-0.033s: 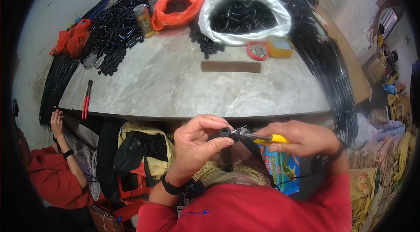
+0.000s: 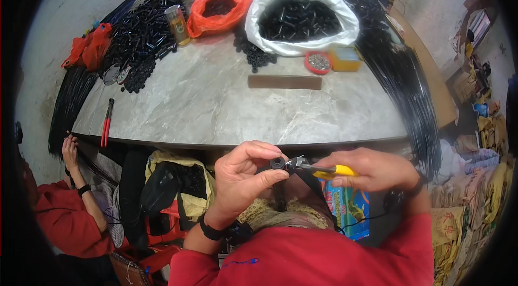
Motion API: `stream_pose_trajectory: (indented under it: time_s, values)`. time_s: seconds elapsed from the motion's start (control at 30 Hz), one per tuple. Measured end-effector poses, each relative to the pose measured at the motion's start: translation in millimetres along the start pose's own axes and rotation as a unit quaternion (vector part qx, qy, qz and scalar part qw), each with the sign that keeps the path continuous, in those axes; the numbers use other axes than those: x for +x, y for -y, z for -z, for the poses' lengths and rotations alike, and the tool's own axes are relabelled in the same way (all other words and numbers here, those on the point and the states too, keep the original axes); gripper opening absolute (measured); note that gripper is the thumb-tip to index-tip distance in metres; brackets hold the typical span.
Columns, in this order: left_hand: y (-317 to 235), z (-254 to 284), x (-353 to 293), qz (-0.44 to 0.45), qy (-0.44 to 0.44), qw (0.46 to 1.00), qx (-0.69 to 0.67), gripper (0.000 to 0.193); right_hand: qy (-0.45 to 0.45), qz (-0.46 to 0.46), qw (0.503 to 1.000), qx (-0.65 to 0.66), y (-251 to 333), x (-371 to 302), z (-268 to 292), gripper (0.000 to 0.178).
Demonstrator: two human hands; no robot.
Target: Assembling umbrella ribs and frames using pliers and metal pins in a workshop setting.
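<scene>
Just past the table's near edge, my left hand (image 2: 245, 170) pinches a small round black part (image 2: 277, 163) with a hole in its middle. My right hand (image 2: 372, 170) is closed around yellow-handled pliers (image 2: 344, 171). The metal jaws of the pliers meet thin, shiny wire-like pieces right beside the black part. Whether the jaws grip those pieces is too small to tell. A dark strand hangs below the part, between my two hands.
On the grey table (image 2: 189, 108) stand a white sack (image 2: 345, 30) of black tubes, an orange bag (image 2: 245, 0), a red dish (image 2: 317, 63) of small metal pieces and a brown bar (image 2: 285, 81). Red-handled pliers (image 2: 106, 129) lie left. A co-worker's hand (image 2: 70, 151) holds black strands.
</scene>
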State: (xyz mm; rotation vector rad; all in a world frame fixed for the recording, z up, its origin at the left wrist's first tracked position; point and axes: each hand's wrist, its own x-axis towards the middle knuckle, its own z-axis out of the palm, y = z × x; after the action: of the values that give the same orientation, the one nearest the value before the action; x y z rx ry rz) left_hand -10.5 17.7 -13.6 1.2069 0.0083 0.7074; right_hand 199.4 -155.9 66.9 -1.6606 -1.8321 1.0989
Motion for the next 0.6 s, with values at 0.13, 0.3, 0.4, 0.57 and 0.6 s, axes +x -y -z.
stream_pose_trajectory:
  time_s: [0.13, 0.3, 0.4, 0.57, 0.6]
  values:
    - [1, 1, 0, -0.002, 0.0, 1.0, 0.004, 0.031, -0.004, -0.03, 1.0, -0.002, 1, 3, 1, 0.037]
    - [1, 1, 0, 0.002, -0.008, 1.0, 0.008, 0.031, -0.066, -0.027, 0.992, -0.105, 7, 4, 2, 0.036]
    - [2, -3, -1, -0.013, -0.022, 0.999, 0.041, 0.03, -0.133, -0.033, 0.948, -0.288, 16, 5, -3, 0.034]
    - [0, -5, -2, -0.022, -0.053, 0.996, 0.067, 0.029, -0.181, 0.115, 0.795, -0.568, 11, 0, -11, 0.031]
    - [0, -5, -3, -0.022, -0.054, 0.996, 0.067, 0.029, -0.249, 0.166, 0.74, -0.602, 11, 5, -12, 0.032]
